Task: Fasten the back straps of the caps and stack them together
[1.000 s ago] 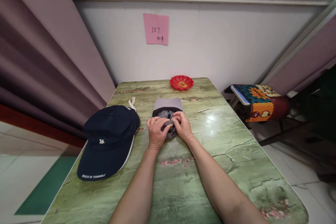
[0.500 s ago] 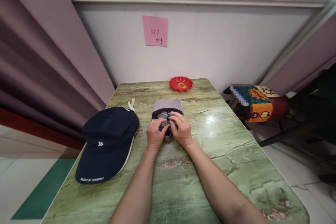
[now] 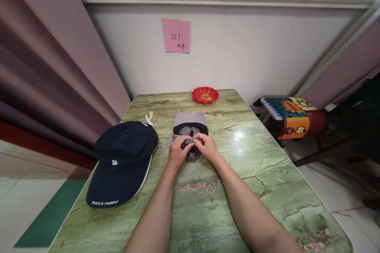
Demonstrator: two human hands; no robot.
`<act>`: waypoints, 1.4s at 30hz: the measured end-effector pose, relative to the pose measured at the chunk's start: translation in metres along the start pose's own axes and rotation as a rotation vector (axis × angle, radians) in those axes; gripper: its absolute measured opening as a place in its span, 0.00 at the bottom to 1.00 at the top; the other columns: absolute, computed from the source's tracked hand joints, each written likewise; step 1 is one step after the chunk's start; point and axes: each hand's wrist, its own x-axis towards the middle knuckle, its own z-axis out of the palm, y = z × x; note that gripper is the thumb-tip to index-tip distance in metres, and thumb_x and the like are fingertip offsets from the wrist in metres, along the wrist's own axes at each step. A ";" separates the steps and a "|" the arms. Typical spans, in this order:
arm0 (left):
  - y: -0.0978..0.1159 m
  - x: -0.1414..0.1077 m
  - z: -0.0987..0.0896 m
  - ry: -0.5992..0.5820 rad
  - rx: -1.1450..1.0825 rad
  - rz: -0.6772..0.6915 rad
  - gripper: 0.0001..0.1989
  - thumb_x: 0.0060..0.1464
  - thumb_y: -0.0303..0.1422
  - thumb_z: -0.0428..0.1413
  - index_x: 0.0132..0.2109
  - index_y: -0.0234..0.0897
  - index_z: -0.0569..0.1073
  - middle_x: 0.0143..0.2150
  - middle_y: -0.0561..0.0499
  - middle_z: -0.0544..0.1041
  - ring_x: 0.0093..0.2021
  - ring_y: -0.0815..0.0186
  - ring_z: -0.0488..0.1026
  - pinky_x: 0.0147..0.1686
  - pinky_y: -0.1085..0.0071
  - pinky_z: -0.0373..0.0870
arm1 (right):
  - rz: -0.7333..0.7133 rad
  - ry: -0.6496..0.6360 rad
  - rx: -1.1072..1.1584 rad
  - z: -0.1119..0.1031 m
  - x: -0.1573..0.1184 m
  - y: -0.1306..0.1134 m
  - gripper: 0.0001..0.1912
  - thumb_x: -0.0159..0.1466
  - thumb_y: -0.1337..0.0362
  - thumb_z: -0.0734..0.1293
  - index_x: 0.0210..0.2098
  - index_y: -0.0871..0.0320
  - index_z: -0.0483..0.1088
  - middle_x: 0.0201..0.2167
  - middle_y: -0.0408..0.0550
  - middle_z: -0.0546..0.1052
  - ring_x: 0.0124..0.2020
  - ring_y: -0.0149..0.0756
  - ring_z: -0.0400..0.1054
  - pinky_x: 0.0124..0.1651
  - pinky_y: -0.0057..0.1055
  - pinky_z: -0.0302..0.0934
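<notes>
A small grey cap (image 3: 190, 118) lies in front of me with its brim away from me and its dark inside showing. At the cap's near edge, my left hand (image 3: 178, 152) pinches the strap between thumb and fingers. My right hand (image 3: 208, 148) is closed on the other side of the same strap, its fingertips touching or nearly touching the left ones. The fingers hide most of the strap and its fastening. To the left rests a large navy cap (image 3: 124, 154) with white lettering, its brim towards me.
The green marbled table (image 3: 252, 205) carries everything. A red scalloped dish (image 3: 205, 95) stands near its far edge. Behind is a white wall with a pink note (image 3: 177, 35). A purple curtain (image 3: 97, 47) hangs at the left; a stool with a colourful cover (image 3: 297, 120) stands right.
Both hands have drawn slightly nearer to me and their fingertips have come together on the strap. More of the cap's inside shows now. The navy cap stays put.
</notes>
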 end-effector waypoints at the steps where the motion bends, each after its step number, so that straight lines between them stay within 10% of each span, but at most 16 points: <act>1: 0.000 0.000 0.000 0.000 -0.004 -0.003 0.06 0.55 0.33 0.59 0.41 0.39 0.75 0.39 0.49 0.78 0.41 0.63 0.74 0.43 0.66 0.69 | 0.019 -0.012 0.038 0.000 0.000 0.001 0.08 0.61 0.62 0.63 0.31 0.56 0.74 0.21 0.39 0.69 0.21 0.29 0.59 0.28 0.26 0.54; 16: -0.001 -0.001 0.001 0.033 -0.063 -0.054 0.08 0.53 0.35 0.62 0.40 0.39 0.77 0.38 0.49 0.79 0.39 0.63 0.76 0.44 0.65 0.71 | 0.103 -0.113 0.351 -0.007 0.004 0.004 0.10 0.59 0.57 0.66 0.32 0.58 0.75 0.27 0.42 0.75 0.29 0.31 0.66 0.36 0.27 0.60; 32: 0.001 -0.001 0.000 0.029 -0.105 -0.087 0.09 0.50 0.36 0.64 0.39 0.39 0.78 0.37 0.50 0.80 0.38 0.63 0.76 0.42 0.66 0.71 | 0.235 -0.206 0.450 -0.012 0.004 0.009 0.15 0.57 0.52 0.70 0.32 0.59 0.74 0.18 0.36 0.64 0.17 0.23 0.51 0.20 0.23 0.45; 42: 0.003 0.000 -0.001 0.029 -0.100 -0.082 0.08 0.51 0.35 0.64 0.38 0.38 0.78 0.35 0.50 0.79 0.36 0.64 0.75 0.40 0.67 0.70 | 0.186 -0.145 0.403 -0.009 0.005 0.013 0.16 0.56 0.51 0.71 0.31 0.59 0.75 0.24 0.41 0.73 0.24 0.28 0.62 0.29 0.25 0.56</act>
